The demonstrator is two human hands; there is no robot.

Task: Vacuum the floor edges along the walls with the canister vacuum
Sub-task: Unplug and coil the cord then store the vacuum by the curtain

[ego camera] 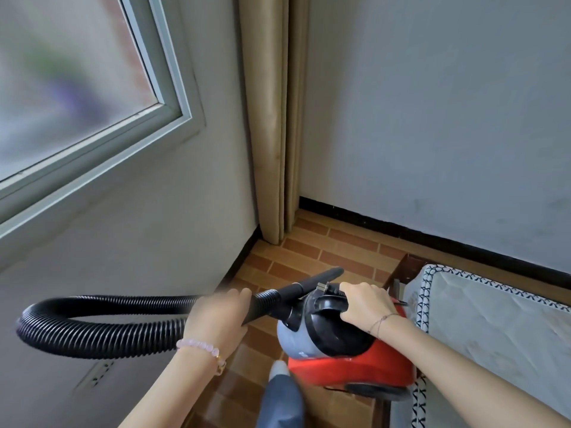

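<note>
Canister vacuum (pixel 346 359), red and grey, is seen low over the brick-pattern floor (pixel 309 251), between the left wall and the bed (pixel 494 319). Its top handle is gripped by the right hand (pixel 364 304), fingers curled over it. The left hand (pixel 216 313) is wrapped round the ribbed hose (pixel 102 322) just behind the rigid nozzle (pixel 324 278). The hose loops out to the left.

Step judged: nozzle aimed toward the corner by the curtain (pixel 272 118), edge pass not yet begun.
- The tip should be lowered onto the seam where floor meets black skirting (pixel 432 233), then drawn slowly along it.
- The curtain hem is best kept out of the suction.
- The canister should be kept close, so the hose loop is not pulled taut.

Not made out:
- whether the nozzle tip touches the floor
- whether the canister is lifted or resting on its wheels
- switch and cable, unseen
- floor behind the curtain and under the bed, hidden
- left fingertips, blurred
- a wall socket (pixel 95 375), only faintly seen
</note>
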